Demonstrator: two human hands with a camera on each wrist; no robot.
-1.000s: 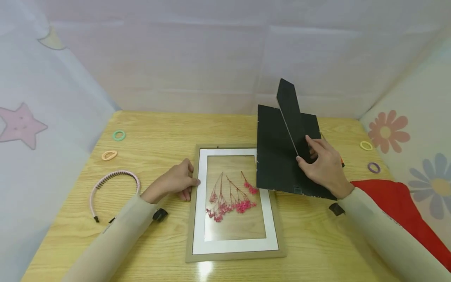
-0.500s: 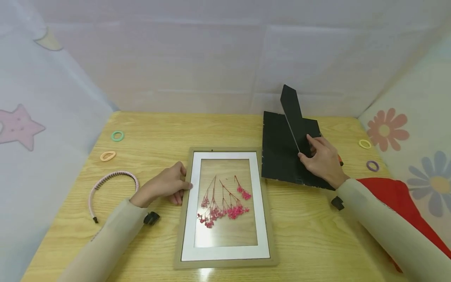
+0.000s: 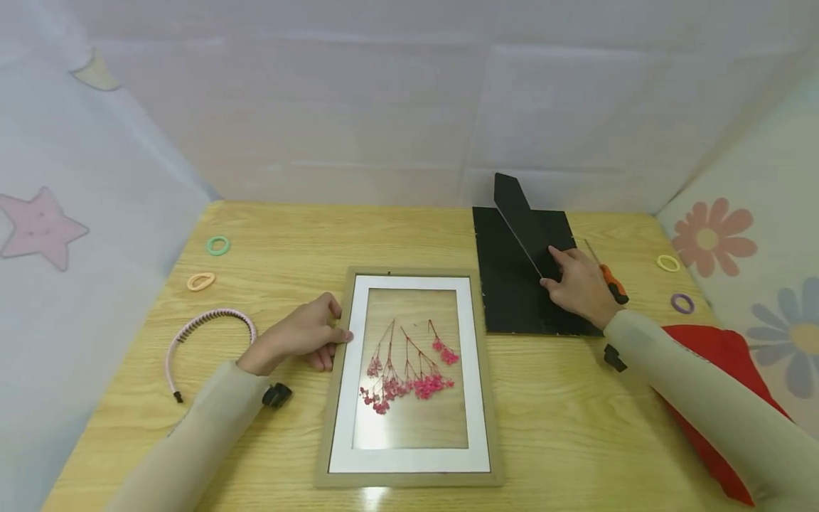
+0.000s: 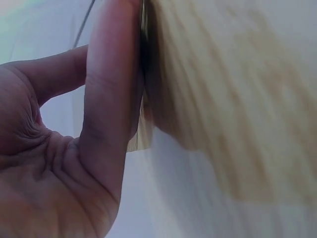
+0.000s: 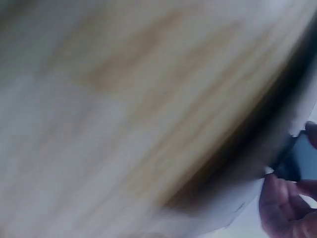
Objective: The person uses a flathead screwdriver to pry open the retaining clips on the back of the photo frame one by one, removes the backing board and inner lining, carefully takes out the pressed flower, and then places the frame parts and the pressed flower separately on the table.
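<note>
**Backing board set down beside the flower frame**

From the head view, the picture frame point(image 3: 409, 377) lies flat on the wooden table point(image 3: 563, 427), glass up, with pressed pink flowers point(image 3: 409, 373) behind the white mat. The left hand point(image 3: 301, 340) rests against the frame's left edge, fingers loosely curled with the tips touching the wood, steadying it rather than clamping it. To the right, just beside the frame's upper corner, the black backing board point(image 3: 512, 291) lies on the table with its easel stand point(image 3: 521, 217) tilted up. The right hand point(image 3: 576, 284) pinches the lower part of that stand between thumb and fingers. An orange-handled tool point(image 3: 611, 281) peeks out just behind that hand. A pink headband point(image 3: 205, 338), some hair ties point(image 3: 217, 246) and a red cloth point(image 3: 710, 398) lie around the edges.

The left wrist view is close and blurred: a finger point(image 4: 111, 99) lies pressed flat along the frame's edge point(image 4: 143, 134), confirming contact with no wrap around it.

The right wrist view is mostly smear; fingertips point(image 5: 280, 206) meet something dark point(image 5: 297, 161), probably the stand, and I cannot tell more.

To do this well, I would judge the board wants to sit fully flat and clear of the glass, the stand folded gently, and the left hand kept firm so the frame doesn't skate.
</note>
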